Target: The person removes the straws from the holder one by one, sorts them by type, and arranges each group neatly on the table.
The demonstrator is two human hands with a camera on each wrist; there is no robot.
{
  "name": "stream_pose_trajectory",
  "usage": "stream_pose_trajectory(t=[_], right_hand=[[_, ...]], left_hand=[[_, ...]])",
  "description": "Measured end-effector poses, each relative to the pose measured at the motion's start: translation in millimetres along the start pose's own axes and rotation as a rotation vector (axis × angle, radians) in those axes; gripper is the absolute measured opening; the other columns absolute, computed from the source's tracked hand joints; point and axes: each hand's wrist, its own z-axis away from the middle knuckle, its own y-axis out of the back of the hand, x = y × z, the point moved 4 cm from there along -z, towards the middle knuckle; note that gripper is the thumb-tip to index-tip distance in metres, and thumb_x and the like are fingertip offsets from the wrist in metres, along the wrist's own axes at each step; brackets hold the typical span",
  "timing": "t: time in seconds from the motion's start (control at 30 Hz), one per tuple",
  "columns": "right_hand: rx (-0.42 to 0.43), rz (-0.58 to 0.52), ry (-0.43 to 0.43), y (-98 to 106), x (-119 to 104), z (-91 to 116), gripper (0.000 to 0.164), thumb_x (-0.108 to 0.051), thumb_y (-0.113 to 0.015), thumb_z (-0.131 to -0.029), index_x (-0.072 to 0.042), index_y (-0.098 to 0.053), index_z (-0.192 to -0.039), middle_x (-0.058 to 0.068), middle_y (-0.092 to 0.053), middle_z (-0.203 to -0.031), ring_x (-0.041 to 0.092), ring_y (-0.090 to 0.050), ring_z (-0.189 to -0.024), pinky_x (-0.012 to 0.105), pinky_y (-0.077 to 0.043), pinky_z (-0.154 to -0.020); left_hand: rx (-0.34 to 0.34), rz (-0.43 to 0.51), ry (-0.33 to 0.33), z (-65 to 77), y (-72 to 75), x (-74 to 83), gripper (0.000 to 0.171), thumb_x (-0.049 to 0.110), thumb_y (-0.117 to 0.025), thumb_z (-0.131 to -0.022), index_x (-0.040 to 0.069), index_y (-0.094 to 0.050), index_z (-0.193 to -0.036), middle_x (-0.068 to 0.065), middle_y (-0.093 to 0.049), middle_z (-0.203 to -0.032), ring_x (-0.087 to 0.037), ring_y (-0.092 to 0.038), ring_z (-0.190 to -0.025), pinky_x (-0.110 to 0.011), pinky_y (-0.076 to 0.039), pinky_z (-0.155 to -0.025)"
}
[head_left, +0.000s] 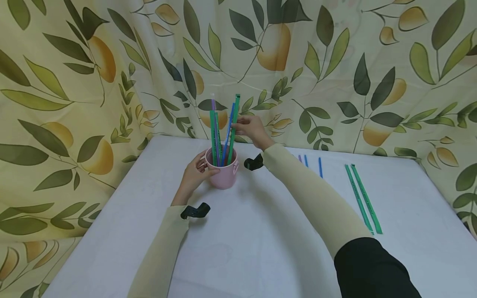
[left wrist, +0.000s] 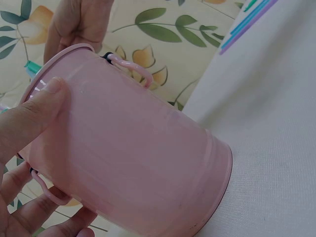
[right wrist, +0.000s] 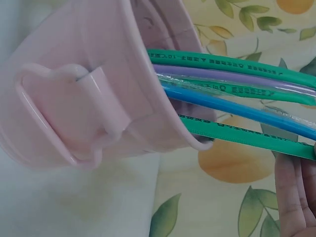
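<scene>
A pink bucket [head_left: 223, 179] with small side handles stands upright on the white table. My left hand [head_left: 195, 174] holds it from the left, thumb on the front wall near the rim and fingers around the side. Several long straws stand in the bucket, some in green printed wrappers, with a blue straw [right wrist: 232, 106] and a purple straw [right wrist: 212, 74] in clear wrap among them. Above the rim on the right, my right hand [head_left: 254, 129] pinches a green-wrapped straw [right wrist: 242, 136] between thumb and fingers. Its lower end is inside the bucket, hidden by the wall.
Two green-wrapped straws [head_left: 367, 198] lie side by side on the right of the table [head_left: 421, 215]. Partly behind my right sleeve lie blue straws [head_left: 320, 166] and a purple straw [head_left: 299, 158]. A leaf-and-fruit patterned cloth [head_left: 328, 124] hangs along the table's back edge.
</scene>
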Motion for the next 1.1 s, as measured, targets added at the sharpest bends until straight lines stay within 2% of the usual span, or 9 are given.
stream_pose_trajectory(t=[0.13,0.37,0.6,0.87,1.1], right_hand=[[0.000,-0.022,0.035,3.2,-3.1,0.8,0.027,-0.007,-0.062,-0.089,0.006,-0.061,-0.113,0.013,-0.064,-0.104,0.018,-0.068,-0.087,0.038,-0.054,-0.093],[-0.012,-0.009,0.110,7.5,-14.8,6.7,0.026,-0.007,-0.061,-0.089,0.006,-0.062,-0.112,0.015,-0.064,-0.108,0.026,-0.066,-0.099,0.035,-0.055,-0.090],[-0.018,-0.020,0.164,13.4,-25.7,10.5,0.021,-0.006,-0.063,-0.088,0.004,-0.065,-0.106,0.010,-0.067,-0.100,0.016,-0.068,-0.085,0.028,-0.058,-0.082],[0.004,0.011,0.155,20.9,-39.1,7.6,0.025,-0.007,-0.058,-0.091,0.007,-0.060,-0.112,0.013,-0.065,-0.104,0.011,-0.066,-0.082,0.036,-0.053,-0.094],[-0.002,-0.012,0.188,31.2,-53.4,10.8,0.029,-0.007,-0.062,-0.089,0.009,-0.059,-0.113,0.009,-0.066,-0.096,0.009,-0.065,-0.079,0.042,-0.050,-0.097]], left_hand=[[0.000,0.001,0.006,0.2,-0.1,0.0,0.081,0.031,-0.079,-0.074,0.027,-0.037,-0.144,-0.003,-0.044,-0.146,-0.023,-0.045,-0.133,-0.039,-0.040,-0.109],[-0.007,0.004,0.005,-0.6,0.2,-1.2,0.081,0.032,-0.079,-0.074,0.028,-0.036,-0.144,-0.003,-0.043,-0.147,-0.023,-0.044,-0.133,-0.039,-0.040,-0.110],[-0.009,-0.005,-0.005,-0.3,-0.2,0.0,0.081,0.032,-0.078,-0.075,0.027,-0.036,-0.144,-0.004,-0.044,-0.147,-0.023,-0.044,-0.133,-0.040,-0.036,-0.113],[-0.004,-0.015,0.003,-1.0,-0.3,-0.4,0.081,0.034,-0.079,-0.074,0.028,-0.037,-0.144,-0.004,-0.044,-0.146,-0.023,-0.044,-0.133,-0.040,-0.036,-0.112],[-0.005,0.006,-0.005,0.0,-0.3,-0.8,0.081,0.031,-0.079,-0.074,0.028,-0.037,-0.143,-0.005,-0.045,-0.146,-0.023,-0.045,-0.132,-0.039,-0.041,-0.109]])
